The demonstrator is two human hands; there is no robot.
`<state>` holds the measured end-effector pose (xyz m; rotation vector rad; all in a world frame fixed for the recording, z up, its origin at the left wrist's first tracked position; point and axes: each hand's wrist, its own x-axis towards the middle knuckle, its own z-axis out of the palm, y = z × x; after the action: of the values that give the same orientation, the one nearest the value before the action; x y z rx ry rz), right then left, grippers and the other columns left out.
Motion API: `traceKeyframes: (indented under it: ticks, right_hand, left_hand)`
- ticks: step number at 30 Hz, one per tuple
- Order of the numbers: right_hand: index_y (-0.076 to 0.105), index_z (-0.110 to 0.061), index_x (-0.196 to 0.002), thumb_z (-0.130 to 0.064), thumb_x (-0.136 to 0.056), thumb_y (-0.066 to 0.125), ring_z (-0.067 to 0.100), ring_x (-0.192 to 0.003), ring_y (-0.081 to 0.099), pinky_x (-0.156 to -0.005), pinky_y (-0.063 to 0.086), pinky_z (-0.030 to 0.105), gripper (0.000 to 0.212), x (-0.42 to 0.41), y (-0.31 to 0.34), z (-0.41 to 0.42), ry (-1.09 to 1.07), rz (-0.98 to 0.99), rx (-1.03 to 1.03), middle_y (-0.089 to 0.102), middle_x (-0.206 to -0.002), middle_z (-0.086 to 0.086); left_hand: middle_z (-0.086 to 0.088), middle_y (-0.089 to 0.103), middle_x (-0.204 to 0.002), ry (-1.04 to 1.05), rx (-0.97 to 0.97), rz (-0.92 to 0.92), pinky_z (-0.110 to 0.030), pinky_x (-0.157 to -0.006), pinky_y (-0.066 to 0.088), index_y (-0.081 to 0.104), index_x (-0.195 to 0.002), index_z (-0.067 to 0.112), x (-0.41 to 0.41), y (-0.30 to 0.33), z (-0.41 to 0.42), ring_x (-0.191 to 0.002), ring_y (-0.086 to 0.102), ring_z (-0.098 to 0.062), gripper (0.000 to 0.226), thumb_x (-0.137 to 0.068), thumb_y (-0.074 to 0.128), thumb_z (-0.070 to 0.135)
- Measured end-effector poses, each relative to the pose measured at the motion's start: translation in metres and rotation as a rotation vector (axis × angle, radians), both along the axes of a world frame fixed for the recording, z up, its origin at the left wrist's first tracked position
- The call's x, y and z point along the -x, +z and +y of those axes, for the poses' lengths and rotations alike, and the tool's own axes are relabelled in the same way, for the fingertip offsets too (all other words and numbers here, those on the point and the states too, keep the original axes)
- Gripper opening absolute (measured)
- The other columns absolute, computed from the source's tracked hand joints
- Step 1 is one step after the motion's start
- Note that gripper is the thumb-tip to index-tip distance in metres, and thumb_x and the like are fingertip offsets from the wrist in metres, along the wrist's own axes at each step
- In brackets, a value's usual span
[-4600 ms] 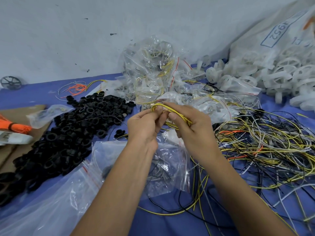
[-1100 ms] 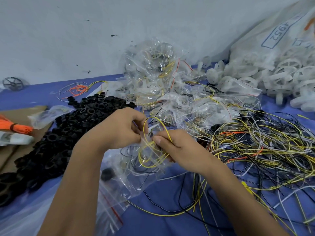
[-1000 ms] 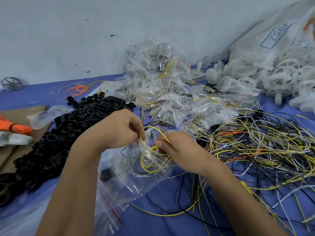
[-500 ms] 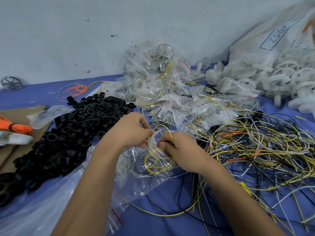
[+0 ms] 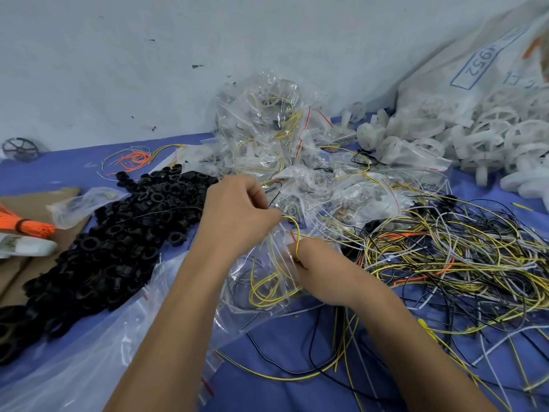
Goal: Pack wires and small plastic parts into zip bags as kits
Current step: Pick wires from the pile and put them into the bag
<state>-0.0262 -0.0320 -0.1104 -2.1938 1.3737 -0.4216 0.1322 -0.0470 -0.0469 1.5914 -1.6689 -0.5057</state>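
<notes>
A clear zip bag lies between my hands with a coil of yellow wire inside it. My left hand pinches the bag's open mouth from the left. My right hand grips the bag's right edge, its fingers curled round the plastic and the yellow wire that loops out of the mouth. A tangle of loose yellow, black and white wires lies to the right. Black plastic rings are heaped at the left.
A pile of filled zip bags stands behind my hands. White plastic wheels spill from a large sack at the back right. Empty clear bags lie at the lower left, cardboard and orange ties at the far left.
The coiled yellow wire, held above the bags 4.6 s ago, has gone down into the zip bag. My right hand has slid lower along the bag's right edge.
</notes>
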Motion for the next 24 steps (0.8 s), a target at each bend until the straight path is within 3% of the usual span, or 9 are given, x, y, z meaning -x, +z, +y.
traceKeyframes:
  ticks: [2,4,6,10,13,15,18,21,24]
  right_hand:
    - [0.037,-0.019,-0.065,-0.014,-0.103,0.047,0.024,-0.061,0.038,-0.060,0.029,0.034,0.039,-0.002,-0.001,-0.001,-0.003,0.127,0.039,0.035,-0.062,-0.002]
    - [0.042,-0.014,-0.071,-0.012,-0.102,0.046,0.029,-0.068,0.043,-0.062,0.036,0.040,0.031,-0.002,-0.002,-0.001,-0.018,0.154,0.045,0.040,-0.066,0.002]
    - [0.049,-0.008,-0.072,-0.012,-0.102,0.049,0.031,-0.067,0.046,-0.065,0.042,0.045,0.030,0.000,-0.002,-0.001,-0.014,0.026,0.024,0.048,-0.067,0.008]
    - [0.059,-0.015,-0.083,-0.027,-0.102,0.056,0.014,-0.061,0.050,-0.064,0.052,0.039,0.022,0.004,-0.001,0.001,-0.035,-0.301,-0.185,0.053,-0.066,-0.006]
    - [0.062,-0.007,-0.099,-0.053,-0.099,0.054,0.017,-0.067,0.055,-0.057,0.051,0.026,0.046,0.006,-0.001,0.001,-0.053,-0.539,-0.426,0.061,-0.076,-0.003]
    - [0.067,-0.018,-0.106,-0.079,-0.088,0.042,0.018,-0.065,0.057,-0.052,0.045,0.019,0.068,0.006,-0.001,0.001,-0.079,-0.581,-0.499,0.067,-0.079,-0.005]
    - [0.071,-0.027,-0.103,-0.097,-0.074,0.025,0.019,-0.063,0.055,-0.055,0.044,0.025,0.089,0.003,-0.004,-0.003,-0.154,-0.562,-0.447,0.064,-0.075,0.004]
    - [0.074,-0.036,-0.091,-0.082,-0.091,0.027,0.018,-0.065,0.052,-0.061,0.045,0.033,0.065,-0.001,-0.008,-0.004,-0.215,-0.566,-0.334,0.065,-0.073,0.010]
    - [0.071,-0.024,-0.080,-0.056,-0.105,0.032,0.003,-0.045,0.050,-0.047,0.045,0.025,0.056,-0.002,-0.007,-0.004,-0.210,-0.581,-0.304,0.061,-0.053,-0.009]
  left_hand:
    - [0.007,0.063,-0.053,-0.011,0.065,-0.026,-0.014,-0.051,0.045,0.062,-0.061,0.020,0.009,0.002,0.003,-0.050,0.059,-0.002,0.018,-0.067,0.077,0.013]
    - [0.008,0.061,-0.055,-0.014,0.091,-0.036,-0.012,-0.051,0.042,0.061,-0.061,0.020,0.013,0.002,0.004,-0.052,0.055,-0.001,0.019,-0.067,0.078,0.013]
    - [0.007,0.062,-0.058,-0.033,0.067,-0.054,-0.012,-0.051,0.041,0.061,-0.062,0.020,0.010,0.002,0.003,-0.052,0.053,0.000,0.020,-0.068,0.079,0.013]
    - [0.006,0.064,-0.066,-0.076,-0.019,-0.160,-0.010,-0.053,0.039,0.061,-0.066,0.022,-0.003,-0.005,-0.004,-0.058,0.055,-0.002,0.021,-0.072,0.076,0.009]
    - [0.007,0.062,-0.070,-0.038,-0.027,-0.236,-0.016,-0.057,0.041,0.060,-0.067,0.021,-0.003,-0.013,-0.006,-0.066,0.057,-0.007,0.020,-0.073,0.074,0.007]
    - [0.005,0.060,-0.071,-0.041,-0.031,-0.265,-0.026,-0.059,0.042,0.060,-0.069,0.020,0.000,-0.018,-0.007,-0.068,0.056,-0.012,0.018,-0.072,0.073,0.009]
    - [0.007,0.059,-0.070,-0.075,-0.028,-0.283,-0.026,-0.057,0.037,0.058,-0.068,0.022,0.005,-0.021,-0.007,-0.068,0.055,-0.011,0.019,-0.073,0.070,0.009]
    - [0.008,0.062,-0.072,-0.083,-0.029,-0.241,-0.019,-0.055,0.039,0.061,-0.068,0.024,0.006,-0.020,-0.007,-0.067,0.058,-0.007,0.019,-0.074,0.071,0.009]
    - [0.009,0.065,-0.070,-0.081,-0.001,-0.137,-0.008,-0.053,0.042,0.064,-0.066,0.024,0.004,-0.014,-0.007,-0.064,0.060,0.002,0.021,-0.074,0.073,0.008]
